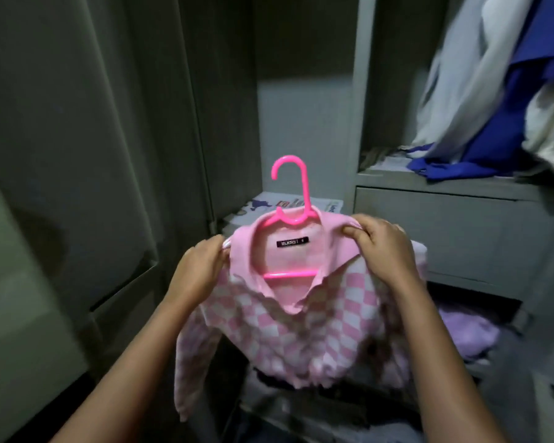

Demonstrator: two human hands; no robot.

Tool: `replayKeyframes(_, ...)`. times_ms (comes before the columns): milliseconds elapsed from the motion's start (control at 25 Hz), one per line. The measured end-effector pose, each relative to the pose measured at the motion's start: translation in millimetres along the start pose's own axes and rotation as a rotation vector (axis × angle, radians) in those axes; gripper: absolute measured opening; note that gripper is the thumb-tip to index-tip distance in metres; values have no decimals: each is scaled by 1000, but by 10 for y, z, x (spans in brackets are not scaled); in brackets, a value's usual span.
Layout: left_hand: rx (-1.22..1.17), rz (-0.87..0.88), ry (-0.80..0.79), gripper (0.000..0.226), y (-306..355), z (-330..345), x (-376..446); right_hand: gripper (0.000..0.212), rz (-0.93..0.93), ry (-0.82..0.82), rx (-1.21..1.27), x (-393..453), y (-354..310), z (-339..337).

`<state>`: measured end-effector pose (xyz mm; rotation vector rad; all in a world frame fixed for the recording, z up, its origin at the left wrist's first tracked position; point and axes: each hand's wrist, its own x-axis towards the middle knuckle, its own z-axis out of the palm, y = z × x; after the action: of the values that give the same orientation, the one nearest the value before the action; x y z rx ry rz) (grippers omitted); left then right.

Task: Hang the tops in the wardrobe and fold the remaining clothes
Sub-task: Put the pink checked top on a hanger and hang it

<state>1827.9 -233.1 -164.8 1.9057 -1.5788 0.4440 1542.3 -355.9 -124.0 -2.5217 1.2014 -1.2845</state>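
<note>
Pink-and-white checked top (288, 334), with a plain pink collar, sits at the centre of the frame, already threaded onto a bright pink plastic hanger (291, 215) whose hook stands up free above the neckline and whose crossbar shows through the open collar. The left hand (199, 266) pinches the garment's shoulder at the left end of the hanger, fingers curled round the fabric. The right hand (384, 241) grips the opposite shoulder, thumb and fingers closed on the collar edge. Both hold cloth rather than the hanger itself, as far as can be seen.

As a judgement, this top is dressed on its hanger but not yet hung: the hook catches on nothing, and no rail is visible. Behind it, the grey wardrobe (435, 219) stands open, its left compartment dark, with printed paper (301, 203) lying on the surface at mid-frame.

In the upper right of the frame, a pale garment (467, 75) and a blue garment (525, 123) hang down onto a shelf, so some hanging seems done, though whether they belong to this task cannot be told. A lilac garment (467, 334) lies loose at lower right and dark clothes (301, 391) sit beneath the checked top, so folding appears to remain.
</note>
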Motion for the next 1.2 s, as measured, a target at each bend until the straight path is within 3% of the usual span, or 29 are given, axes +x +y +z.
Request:
replayKeyframes(160, -128, 161, 52, 30, 336, 198, 585, 25, 31, 21, -102, 95, -70, -118)
replayKeyframes(320, -245, 298, 90, 13, 465, 307, 1070, 31, 176, 58, -195, 1, 161, -491)
replayKeyframes(400, -292, 394, 100, 11, 620, 315, 1282, 25, 247, 135, -253, -39, 203, -620)
replayKeyframes(560, -382, 540, 169, 34, 1111, 130, 1800, 25, 331, 445, -555, 44, -55, -937)
replayKeyframes(840, -519, 475, 354, 30, 1639, -336, 2665, 32, 473, 849, -904, 453, -653, -1929)
replayKeyframes(960, -563, 460, 352, 26, 1797, -418, 2944, 34, 499, 922, -933, 846, -775, -2238)
replayKeyframes(1200, -571, 511, 367, 42, 2203, -411, 3568, 28, 531, 969, -930, 2043, -688, -2546)
